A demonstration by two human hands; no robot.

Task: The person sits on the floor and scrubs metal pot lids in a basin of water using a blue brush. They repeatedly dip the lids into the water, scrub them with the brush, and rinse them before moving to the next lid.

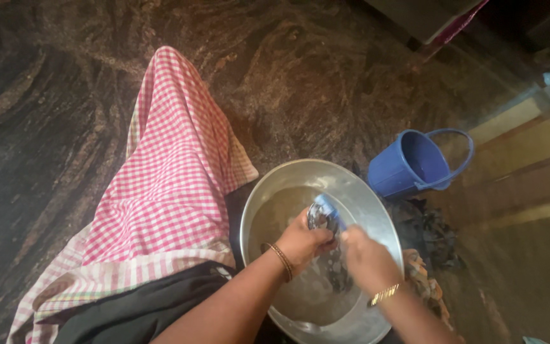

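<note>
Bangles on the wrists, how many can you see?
2: one dark bangle on the left wrist, one gold bangle on the right wrist, both above the metal basin. Others may be hidden.

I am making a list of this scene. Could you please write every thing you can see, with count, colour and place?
basin: one, silver metal, bottom centre, holds water
wet cloth: one, dark with blue, over the basin, gripped by both hands
bucket: one, blue, tipped, right of the basin
clothes pile: dark, floor right of the basin
checked cloth: one, pink and white, over the knee, left
floor: dark stone
left hand: bangle on wrist
right hand: gold bracelet
</note>
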